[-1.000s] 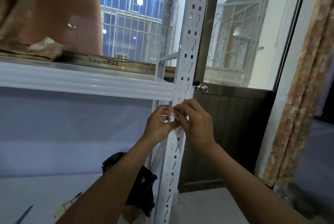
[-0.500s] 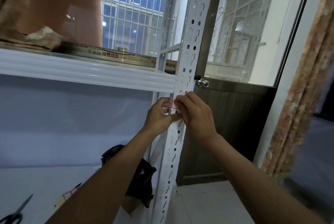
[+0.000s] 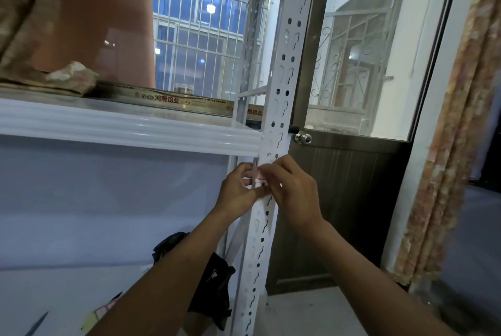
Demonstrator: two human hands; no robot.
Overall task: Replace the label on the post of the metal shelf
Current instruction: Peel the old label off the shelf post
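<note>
- Left hand (image 3: 238, 189) and right hand (image 3: 291, 190) pinching small red-edged label (image 3: 260, 175) against white slotted post (image 3: 282, 86).
- Shelf (image 3: 130, 125) edge just above both hands.

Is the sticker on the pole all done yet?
Not yet. The label is at the post, just under the shelf. The left hand and right hand pinch it there. Whether it's the old or new one, I cannot tell. Letting go remains.

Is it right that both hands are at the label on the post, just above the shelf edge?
Not quite. The head view shows both hands, left and right, at the label on the post, but just below the shelf edge, not above it.
</note>
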